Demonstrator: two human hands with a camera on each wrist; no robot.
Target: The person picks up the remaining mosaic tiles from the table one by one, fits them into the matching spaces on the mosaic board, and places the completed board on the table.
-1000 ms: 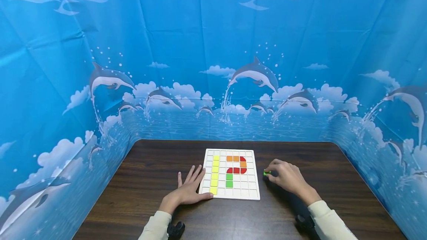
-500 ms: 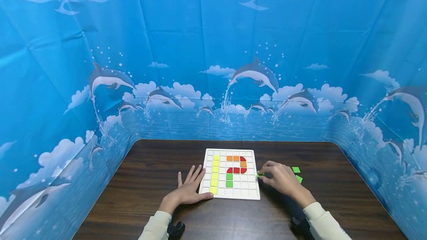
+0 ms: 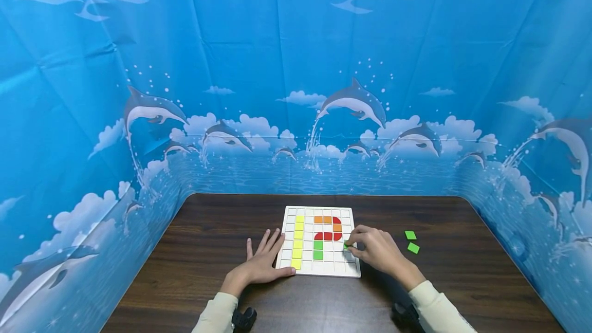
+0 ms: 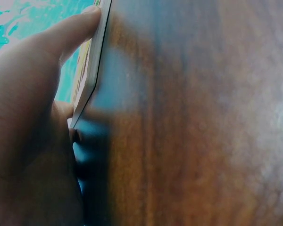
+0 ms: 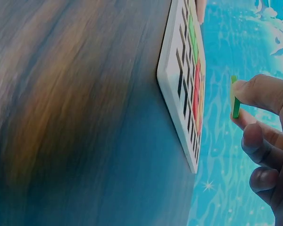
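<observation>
Creased blue dolphin-print sheet [image 3: 287, 40] around the table [image 3: 208, 235]: dark wood grain, rounded far corners. Board [image 3: 330, 267]: white, gridded, straight-edged, bearing flat coloured tiles [image 3: 298, 244]. Left hand [image 3: 261, 267]: fingers spread, at board's left edge. Right hand [image 3: 381, 251]: thumb and finger clamped on thin green tile [image 5: 236, 110], raised above board's right side. Wood lies between board and two loose green tiles [image 3: 413, 247].

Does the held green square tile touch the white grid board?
No, the right wrist view shows a gap between the green square tile in the right hand and the white grid board.
</observation>
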